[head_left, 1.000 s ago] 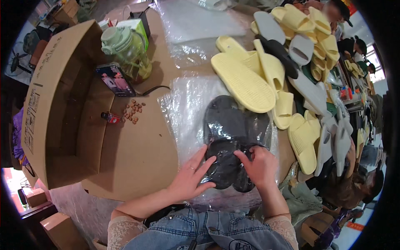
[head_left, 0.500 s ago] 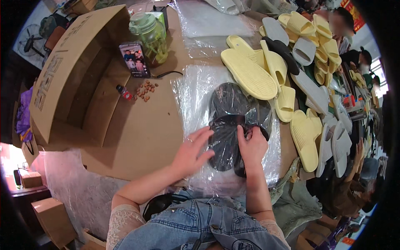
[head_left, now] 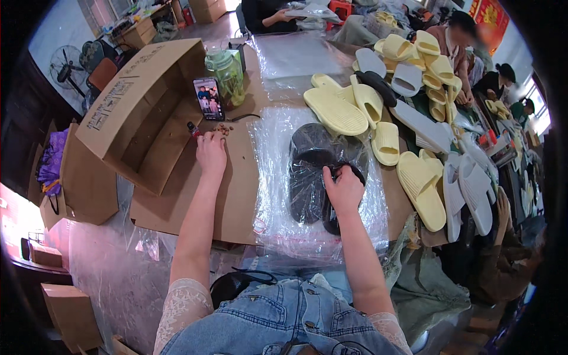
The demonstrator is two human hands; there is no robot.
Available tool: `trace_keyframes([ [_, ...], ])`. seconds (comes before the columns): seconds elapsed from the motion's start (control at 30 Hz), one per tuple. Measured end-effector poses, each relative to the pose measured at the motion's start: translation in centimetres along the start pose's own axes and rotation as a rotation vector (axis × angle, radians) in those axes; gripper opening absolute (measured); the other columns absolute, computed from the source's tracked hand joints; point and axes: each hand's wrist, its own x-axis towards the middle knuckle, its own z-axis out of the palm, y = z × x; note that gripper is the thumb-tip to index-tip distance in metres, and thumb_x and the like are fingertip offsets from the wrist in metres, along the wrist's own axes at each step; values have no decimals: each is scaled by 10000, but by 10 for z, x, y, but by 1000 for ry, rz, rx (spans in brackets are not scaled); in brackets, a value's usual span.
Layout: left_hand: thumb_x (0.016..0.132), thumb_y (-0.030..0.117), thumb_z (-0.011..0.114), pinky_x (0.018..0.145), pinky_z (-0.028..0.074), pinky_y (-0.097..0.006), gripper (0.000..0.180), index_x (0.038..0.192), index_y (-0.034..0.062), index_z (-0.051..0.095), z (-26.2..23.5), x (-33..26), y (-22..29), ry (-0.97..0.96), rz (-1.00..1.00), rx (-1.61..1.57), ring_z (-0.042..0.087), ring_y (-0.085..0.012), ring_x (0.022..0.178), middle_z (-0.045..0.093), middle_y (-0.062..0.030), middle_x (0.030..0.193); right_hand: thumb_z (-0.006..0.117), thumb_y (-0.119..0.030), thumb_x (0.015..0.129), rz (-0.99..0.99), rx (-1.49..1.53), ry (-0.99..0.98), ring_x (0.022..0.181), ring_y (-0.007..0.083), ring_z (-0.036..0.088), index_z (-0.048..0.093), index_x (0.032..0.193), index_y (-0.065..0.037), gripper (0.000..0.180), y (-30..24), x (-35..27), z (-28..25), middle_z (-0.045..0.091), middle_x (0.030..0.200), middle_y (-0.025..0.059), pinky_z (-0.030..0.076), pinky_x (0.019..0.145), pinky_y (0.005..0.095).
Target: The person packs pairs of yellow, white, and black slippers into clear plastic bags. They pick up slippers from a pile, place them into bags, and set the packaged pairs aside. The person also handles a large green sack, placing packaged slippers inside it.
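A pair of black slippers (head_left: pixel 306 198) lies soles-down in clear plastic on a stack of plastic bags (head_left: pixel 272 171). My right hand (head_left: pixel 345 190) is closed around the strap area of the right-hand slipper; its fingertips are partly hidden. Farther left, my left hand (head_left: pixel 212 155) reaches over a small pile of brown nut-like pieces (head_left: pixel 223 128), fingers bent down and close together. What sits under those fingertips cannot be made out. A small bottle with a red label (head_left: pixel 193 129) stands right beside them.
An open cardboard box (head_left: pixel 127 106) stands on the left, near a propped phone (head_left: pixel 209 99) and a green-lidded jar (head_left: pixel 225 77). Yellow slippers (head_left: pixel 337 111) and grey slippers (head_left: pixel 476 192) are heaped along the right. Co-workers (head_left: pixel 458 47) sit beyond.
My left hand has left the black slippers and moved up and left to the brown pieces. My right hand stays at the slipper. The whole view has shifted.
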Motion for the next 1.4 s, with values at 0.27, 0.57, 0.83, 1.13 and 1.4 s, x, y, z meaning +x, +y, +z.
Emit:
trace_keyframes([
  [0.27,829,126,663,793,506,-420,74,892,96,690,18,-7,-7,124,80,-59,563,-286,981,637,-74,964,673,-465,831,-9,-3,17,687,363,666,603,782,-41,432,2,-2,1,672,733,149,516,638,471],
  [0.57,835,31,674,754,445,-260,105,940,38,674,-125,-41,113,-37,-185,-1232,556,-133,839,620,-5,899,670,-468,819,-14,-23,51,710,359,678,619,797,-40,432,4,-1,6,686,754,154,528,675,474],
  [0.83,793,61,780,718,454,-309,126,844,67,665,-344,-76,183,-927,1218,-2326,617,-216,829,674,-72,852,674,-474,811,-27,-34,85,689,355,673,612,772,-47,433,6,-3,5,676,721,142,524,656,474],
  [1.13,919,183,681,826,436,-356,239,1112,61,611,-354,-92,204,-1170,1399,-2405,647,-187,917,681,-38,997,677,-477,808,-17,-11,62,683,367,666,614,775,-37,445,1,-2,3,671,719,151,519,655,482],
  [1.4,844,161,736,745,477,-336,211,1004,52,654,-269,-97,198,-369,543,-1609,613,-220,879,658,-109,1005,655,-480,824,33,-13,16,732,370,682,627,810,-28,453,2,-3,3,688,750,168,531,688,476],
])
